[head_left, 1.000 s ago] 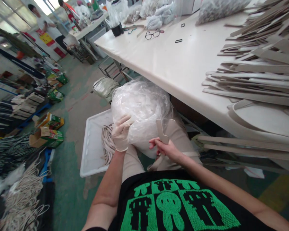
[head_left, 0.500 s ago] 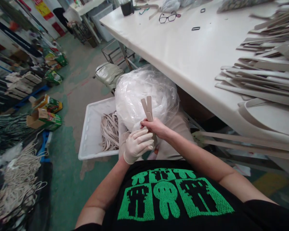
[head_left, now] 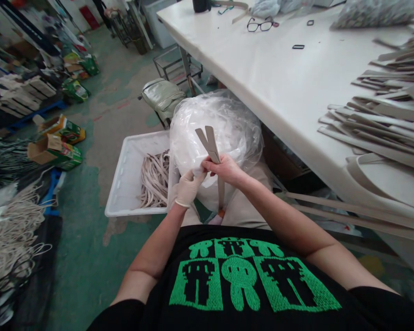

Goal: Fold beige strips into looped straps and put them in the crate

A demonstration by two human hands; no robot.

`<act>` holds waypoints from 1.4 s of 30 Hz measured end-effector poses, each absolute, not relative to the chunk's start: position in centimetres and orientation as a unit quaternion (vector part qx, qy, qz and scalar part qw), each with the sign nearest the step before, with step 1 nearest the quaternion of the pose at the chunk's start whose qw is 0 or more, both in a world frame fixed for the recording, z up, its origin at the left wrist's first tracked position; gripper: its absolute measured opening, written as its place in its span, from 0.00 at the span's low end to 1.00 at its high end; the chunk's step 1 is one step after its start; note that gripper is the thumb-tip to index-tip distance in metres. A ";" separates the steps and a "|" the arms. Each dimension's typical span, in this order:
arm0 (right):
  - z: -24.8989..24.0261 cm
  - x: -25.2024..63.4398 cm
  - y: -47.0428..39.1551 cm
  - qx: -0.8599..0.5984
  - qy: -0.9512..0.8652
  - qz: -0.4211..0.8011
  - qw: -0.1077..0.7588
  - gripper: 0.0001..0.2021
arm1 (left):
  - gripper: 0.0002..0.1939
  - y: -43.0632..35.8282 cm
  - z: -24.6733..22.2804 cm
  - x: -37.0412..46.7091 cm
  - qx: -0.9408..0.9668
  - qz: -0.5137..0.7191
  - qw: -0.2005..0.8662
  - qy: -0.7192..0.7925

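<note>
My bare right hand (head_left: 226, 169) is closed around beige flat straps (head_left: 209, 141), whose two rounded ends fan apart above the fingers. A length of strap hangs below that hand toward my lap. Close on its left, my left hand (head_left: 188, 187) wears a pale glove, fingertips pinched together by the right hand's fingers. What lies in that pinch is hidden. Behind both hands bulges a large clear plastic bag (head_left: 214, 124) with whitish contents.
A white plastic bin (head_left: 119, 184) holding many thin beige strips (head_left: 155, 179) stands at my left. The white table (head_left: 262, 69) on the right carries piled straps (head_left: 382, 124), eyeglasses (head_left: 260, 25) and a black buckle (head_left: 298, 46). Cardboard boxes (head_left: 55, 149) lie farther left.
My left hand has gone from spread fingers to a pinch beside the right hand. The straps in my right hand have risen slightly and tilted left. The view has shifted a little.
</note>
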State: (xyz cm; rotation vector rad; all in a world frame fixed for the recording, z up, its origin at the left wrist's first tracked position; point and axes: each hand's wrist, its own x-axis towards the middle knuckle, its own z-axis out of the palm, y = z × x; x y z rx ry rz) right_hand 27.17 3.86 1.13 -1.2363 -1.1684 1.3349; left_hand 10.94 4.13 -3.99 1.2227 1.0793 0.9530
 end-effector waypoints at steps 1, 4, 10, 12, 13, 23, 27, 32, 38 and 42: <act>1.2 27.5 4.4 -0.512 -0.473 0.536 0.477 0.09 | 0.19 4.5 -3.6 11.2 0.524 0.408 0.594 0.454; 1.5 28.7 6.2 -0.535 -0.467 0.501 0.495 0.08 | 0.17 4.6 -2.8 11.2 0.526 0.390 0.624 0.426; 2.3 30.2 9.2 -0.581 -0.445 0.451 0.511 0.06 | 0.20 2.5 -3.4 9.8 0.498 0.331 0.678 0.427; 2.4 30.3 9.9 -0.591 -0.438 0.440 0.515 0.05 | 0.20 1.8 -4.0 9.1 0.500 0.324 0.679 0.430; 2.4 30.4 10.2 -0.594 -0.438 0.435 0.516 0.05 | 0.21 1.5 -4.3 8.8 0.500 0.322 0.680 0.430; 2.2 31.3 11.2 -0.611 -0.400 0.428 0.533 0.06 | 0.25 -1.4 -6.3 5.7 0.479 0.322 0.693 0.432; 2.5 30.3 11.3 -0.604 -0.413 0.439 0.521 0.07 | 0.18 -1.2 -6.5 5.1 0.504 0.262 0.695 0.441; 2.9 28.9 11.5 -0.598 -0.434 0.449 0.503 0.08 | 0.13 -1.4 -6.5 5.4 0.583 0.159 0.639 0.477; 1.9 27.2 8.4 -0.557 -0.465 0.566 0.391 0.09 | 0.19 2.1 -3.5 -1.7 0.430 0.362 0.693 0.452; -1.1 25.5 2.9 -0.436 -0.464 0.716 0.288 0.21 | 0.20 6.0 -0.3 -15.4 0.274 0.629 0.518 0.511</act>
